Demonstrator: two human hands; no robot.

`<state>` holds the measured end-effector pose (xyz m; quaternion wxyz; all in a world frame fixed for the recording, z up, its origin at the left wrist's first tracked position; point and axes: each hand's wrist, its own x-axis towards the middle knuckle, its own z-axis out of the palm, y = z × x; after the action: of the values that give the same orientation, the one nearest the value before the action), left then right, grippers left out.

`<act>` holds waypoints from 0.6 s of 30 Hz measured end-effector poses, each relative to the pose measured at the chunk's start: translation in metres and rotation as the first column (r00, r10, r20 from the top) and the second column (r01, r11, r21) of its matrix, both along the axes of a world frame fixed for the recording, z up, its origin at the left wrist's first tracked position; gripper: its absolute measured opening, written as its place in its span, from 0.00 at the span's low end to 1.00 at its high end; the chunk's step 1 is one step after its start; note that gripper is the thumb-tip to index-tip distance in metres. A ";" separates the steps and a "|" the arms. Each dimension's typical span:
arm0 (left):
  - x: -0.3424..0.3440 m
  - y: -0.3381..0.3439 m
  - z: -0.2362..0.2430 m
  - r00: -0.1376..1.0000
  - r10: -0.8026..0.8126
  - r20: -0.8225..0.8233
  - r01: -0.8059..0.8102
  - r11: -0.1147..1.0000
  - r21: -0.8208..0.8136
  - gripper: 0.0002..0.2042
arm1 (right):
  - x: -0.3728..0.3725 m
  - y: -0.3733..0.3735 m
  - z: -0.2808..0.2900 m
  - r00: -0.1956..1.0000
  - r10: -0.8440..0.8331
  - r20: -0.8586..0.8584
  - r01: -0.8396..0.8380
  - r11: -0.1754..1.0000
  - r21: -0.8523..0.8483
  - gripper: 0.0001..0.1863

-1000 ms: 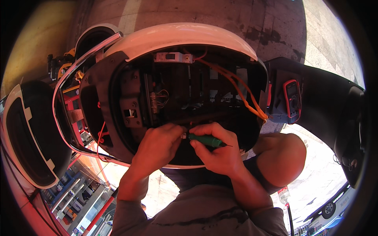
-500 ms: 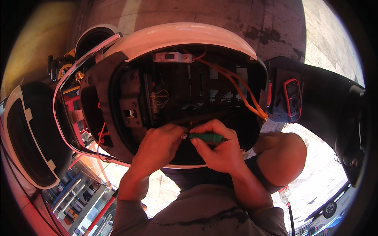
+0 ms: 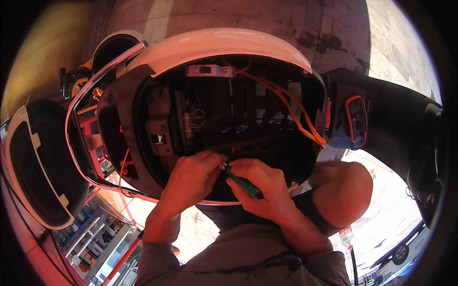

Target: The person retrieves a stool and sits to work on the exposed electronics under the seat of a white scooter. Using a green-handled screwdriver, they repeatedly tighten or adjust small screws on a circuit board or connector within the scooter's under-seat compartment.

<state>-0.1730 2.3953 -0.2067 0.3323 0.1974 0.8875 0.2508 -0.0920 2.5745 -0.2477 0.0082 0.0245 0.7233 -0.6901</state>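
I have my left hand (image 3: 188, 181) closed at the lower edge of an open scooter body's dark compartment (image 3: 253, 100), fingertips on a small metallic piece (image 3: 223, 166), perhaps a connector. My right hand (image 3: 257, 186) grips a green-handled tool (image 3: 245, 185), angled from that piece down to the right; its tip is too small to make out. Orange cables (image 3: 305, 128) run down the compartment's right side from a white breaker-like switch (image 3: 210, 70) on the upper rim. Thin wires (image 3: 195, 119) sit beside a metal bracket (image 3: 160, 133) at left.
A red-cased multimeter (image 3: 355, 121) lies right of the body on a dark surface. A detached cream-and-black panel (image 3: 36, 171) stands at far left. My bent knee (image 3: 341, 195) is at lower right. A metal rack (image 3: 95, 243) is at lower left, a white car (image 3: 405, 248) beyond at right.
My right hand has turned and dropped slightly, so the green tool's back end now slants down to the right rather than lying nearly level. My left hand stays in place.
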 end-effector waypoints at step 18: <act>-0.002 -0.002 -0.002 0.997 0.026 0.074 -0.030 0.999 0.045 0.13 | -0.001 0.003 -0.001 0.998 -0.005 0.055 0.009 0.997 -0.079 0.15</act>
<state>-0.1749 2.3938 -0.2083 0.3567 0.1833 0.8712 0.2831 -0.0928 2.5774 -0.2492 0.0265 0.0454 0.6947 -0.7174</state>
